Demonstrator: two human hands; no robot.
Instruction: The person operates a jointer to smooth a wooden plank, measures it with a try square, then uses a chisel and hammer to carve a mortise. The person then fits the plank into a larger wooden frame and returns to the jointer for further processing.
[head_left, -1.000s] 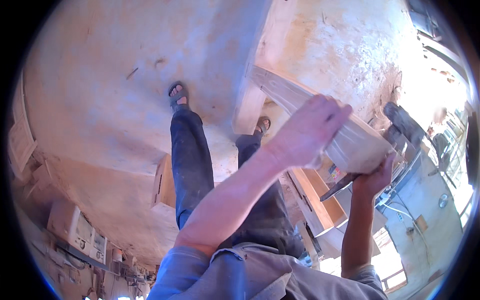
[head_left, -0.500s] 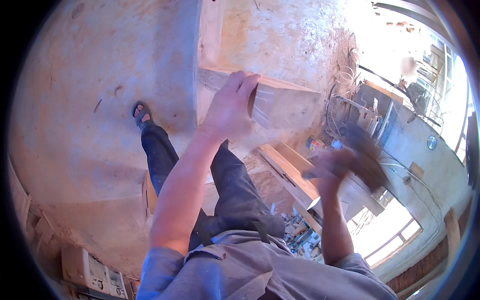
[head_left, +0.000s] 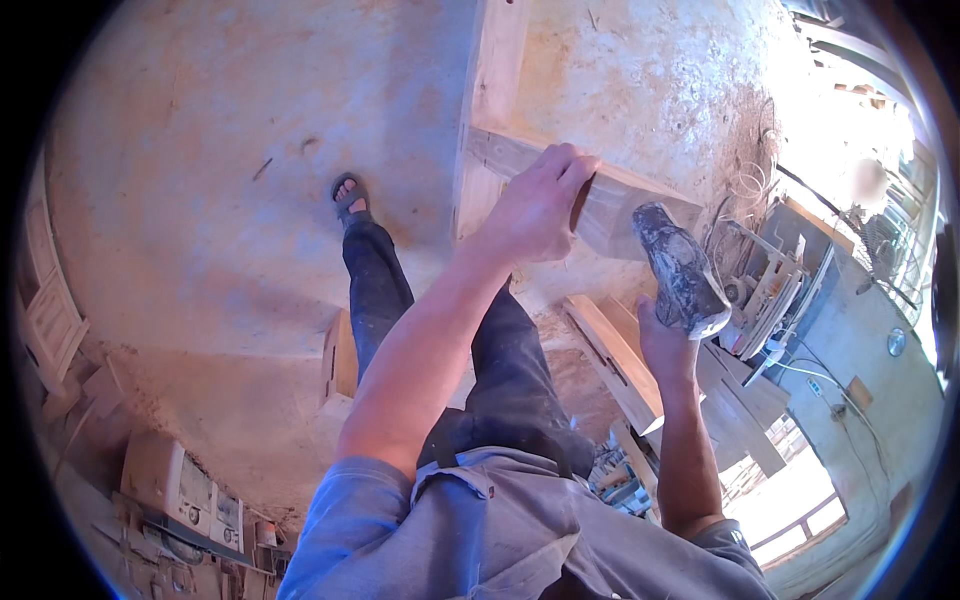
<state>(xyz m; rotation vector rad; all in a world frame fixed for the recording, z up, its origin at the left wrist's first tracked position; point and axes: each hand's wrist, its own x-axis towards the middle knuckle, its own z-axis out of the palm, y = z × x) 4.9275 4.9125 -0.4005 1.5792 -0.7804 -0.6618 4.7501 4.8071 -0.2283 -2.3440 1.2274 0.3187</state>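
My left hand is closed over the top edge of a pale wooden board, fingers bent across it. A dark brown strip shows under its fingers; I cannot tell what it is. That board meets a long upright wooden piece at its left end. To the right, my right hand is closed round a mallet. Its dark, worn head with whitish patches is raised near the board's right end, apart from it as far as I can see. Most of the handle is hidden behind the hand.
Long wooden pieces lie right of my legs. A machine with a metal table stands by the right wall, with cables around it. A pale cabinet-like unit sits at the lower left. My sandalled foot rests on the stained floor.
The mallet has swung from the far right inward and up beside the board, its head turned. My left hand keeps its hold on the board. The whole view has shifted, moving the scene rightward.
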